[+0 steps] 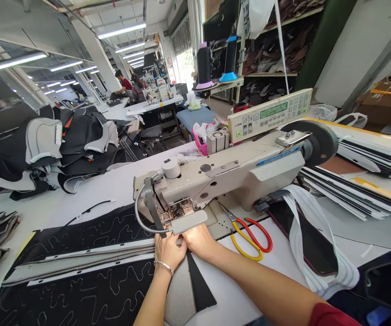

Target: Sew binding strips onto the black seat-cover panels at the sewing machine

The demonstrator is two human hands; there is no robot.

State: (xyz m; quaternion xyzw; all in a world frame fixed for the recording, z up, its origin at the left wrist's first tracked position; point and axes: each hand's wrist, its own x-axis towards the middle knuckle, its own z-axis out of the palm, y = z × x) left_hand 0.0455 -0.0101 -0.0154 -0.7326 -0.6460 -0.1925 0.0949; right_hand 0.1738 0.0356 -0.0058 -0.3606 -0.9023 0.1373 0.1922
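Observation:
Under the head of a beige sewing machine (pixel 222 176), my left hand (pixel 170 251), with a bracelet at its wrist, is closed on a strip of grey mesh fabric (pixel 180 294). My right hand (pixel 198 240) lies against it, curled at the same fabric, its fingertips hidden behind the machine's lamp (pixel 189 222). The grey strip hangs down toward me over a black piece (pixel 200 287). To the left spread black panels (pixel 114 290) with wavy stitch lines and pale edge strips. Red-and-yellow-handled scissors (pixel 250 235) rest right of my hands.
A phone (pixel 304 237) and white elastic band (pixel 299 240) lie at right, near stacked cut pieces (pixel 355 190). A control panel (pixel 272 113) and thread cones (pixel 204 65) stand behind the machine. Black and grey sewn parts (pixel 80 140) pile up at left. People (pixel 126 86) sit far back.

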